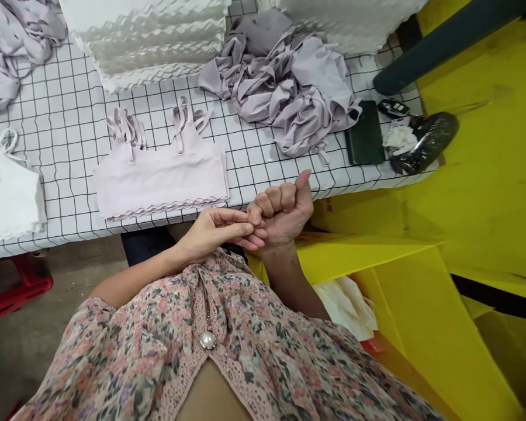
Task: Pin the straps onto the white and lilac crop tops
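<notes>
In front of my body, at the table's near edge, my two hands meet. With thumb and fingers, my left hand (221,231) pinches the little-finger side of my right hand (287,213). The right hand is turned palm up, its fingers curled in and its thumb sticking out; no object shows in it. Just beyond my left hand lies a neat stack of pale pink bra tops (162,178), straps pointing away from me. A loose heap of lilac garments (284,88) sits farther back, beyond my right hand.
Tall stacks of white wavy-edged pieces (158,44) stand at the back of the checked tablecloth (65,175). White tops (13,196) lie left. A dark phone (364,134), car key (393,108) and black plastic bag (432,143) lie right, near a green pole (447,44) and yellow panels (495,193).
</notes>
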`<state>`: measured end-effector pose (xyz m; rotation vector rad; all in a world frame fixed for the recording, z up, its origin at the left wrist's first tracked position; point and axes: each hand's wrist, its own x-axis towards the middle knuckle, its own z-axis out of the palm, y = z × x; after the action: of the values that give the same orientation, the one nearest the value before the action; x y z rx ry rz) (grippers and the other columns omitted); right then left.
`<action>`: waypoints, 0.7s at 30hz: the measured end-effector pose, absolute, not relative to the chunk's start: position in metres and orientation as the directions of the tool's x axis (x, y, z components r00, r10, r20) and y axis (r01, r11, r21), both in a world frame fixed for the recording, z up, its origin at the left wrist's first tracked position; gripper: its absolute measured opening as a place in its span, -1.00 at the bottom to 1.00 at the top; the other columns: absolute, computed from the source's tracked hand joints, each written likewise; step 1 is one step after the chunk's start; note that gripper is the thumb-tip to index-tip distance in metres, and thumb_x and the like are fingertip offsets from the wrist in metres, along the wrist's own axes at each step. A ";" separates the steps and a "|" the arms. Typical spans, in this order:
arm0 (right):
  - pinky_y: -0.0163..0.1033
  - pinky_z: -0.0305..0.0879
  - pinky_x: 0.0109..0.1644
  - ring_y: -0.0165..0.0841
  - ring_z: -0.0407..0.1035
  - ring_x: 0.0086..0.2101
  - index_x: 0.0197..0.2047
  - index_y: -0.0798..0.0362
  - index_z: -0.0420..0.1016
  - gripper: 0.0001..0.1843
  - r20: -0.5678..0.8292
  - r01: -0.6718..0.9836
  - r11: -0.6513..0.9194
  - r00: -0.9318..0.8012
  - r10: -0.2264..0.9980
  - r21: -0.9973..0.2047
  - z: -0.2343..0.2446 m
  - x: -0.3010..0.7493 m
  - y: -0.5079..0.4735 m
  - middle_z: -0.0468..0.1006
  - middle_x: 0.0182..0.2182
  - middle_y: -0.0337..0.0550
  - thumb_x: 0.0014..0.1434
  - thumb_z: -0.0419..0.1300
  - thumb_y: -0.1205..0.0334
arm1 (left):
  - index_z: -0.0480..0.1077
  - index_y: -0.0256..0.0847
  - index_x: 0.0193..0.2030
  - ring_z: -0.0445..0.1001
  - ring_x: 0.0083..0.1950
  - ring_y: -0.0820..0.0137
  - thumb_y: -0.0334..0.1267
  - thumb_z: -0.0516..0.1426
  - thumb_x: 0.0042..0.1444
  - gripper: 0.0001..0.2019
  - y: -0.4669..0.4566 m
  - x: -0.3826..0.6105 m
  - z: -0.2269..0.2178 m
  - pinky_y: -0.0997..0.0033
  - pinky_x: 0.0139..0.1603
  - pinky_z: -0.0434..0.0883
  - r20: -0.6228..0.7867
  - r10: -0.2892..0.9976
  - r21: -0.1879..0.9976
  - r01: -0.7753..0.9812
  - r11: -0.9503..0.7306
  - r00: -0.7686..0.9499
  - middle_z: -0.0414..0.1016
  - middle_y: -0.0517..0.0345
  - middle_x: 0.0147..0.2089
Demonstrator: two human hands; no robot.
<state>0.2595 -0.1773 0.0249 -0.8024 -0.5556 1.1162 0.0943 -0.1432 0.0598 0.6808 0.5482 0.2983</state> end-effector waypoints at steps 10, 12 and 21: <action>-0.38 0.01 -0.76 -0.48 -0.40 -0.68 -0.69 -0.02 -0.16 -0.14 -0.089 -0.900 0.252 0.301 0.949 -0.357 0.007 0.255 -0.172 -0.36 -0.70 -0.43 0.52 0.15 -0.16 | 0.68 -0.39 -0.26 0.73 -0.33 0.39 0.12 0.60 -0.13 -0.44 -0.141 0.100 0.064 0.42 -0.14 0.72 -0.391 0.482 0.690 -0.097 0.718 0.784 0.75 -0.06 -0.32; -0.36 0.01 -0.75 -0.48 -0.38 -0.68 -0.70 -0.02 -0.16 -0.13 -0.120 -0.943 0.216 0.252 0.960 -0.252 0.002 0.254 -0.171 -0.32 -0.72 -0.42 0.53 0.12 -0.20 | 0.68 -0.38 -0.27 0.73 -0.34 0.38 0.18 0.59 -0.12 -0.41 -0.141 0.100 0.063 0.39 -0.12 0.73 -0.384 0.496 0.703 -0.102 0.704 0.779 0.75 -0.06 -0.33; -0.37 -0.10 -0.73 -0.50 -0.36 -0.68 -0.69 0.00 -0.12 -0.15 -0.242 -0.976 0.186 0.208 0.948 -0.109 -0.004 0.252 -0.167 -0.19 -0.75 -0.39 0.59 0.03 -0.17 | 0.67 -0.36 -0.30 0.74 -0.33 0.34 0.18 0.60 -0.16 -0.41 -0.136 0.100 0.059 0.34 -0.13 0.74 -0.399 0.494 0.683 -0.109 0.722 0.773 0.73 -0.03 -0.36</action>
<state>0.2516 -0.1673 -0.0045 -0.2596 0.1298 1.3601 0.1005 -0.1359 0.0586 0.6901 0.6050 0.3564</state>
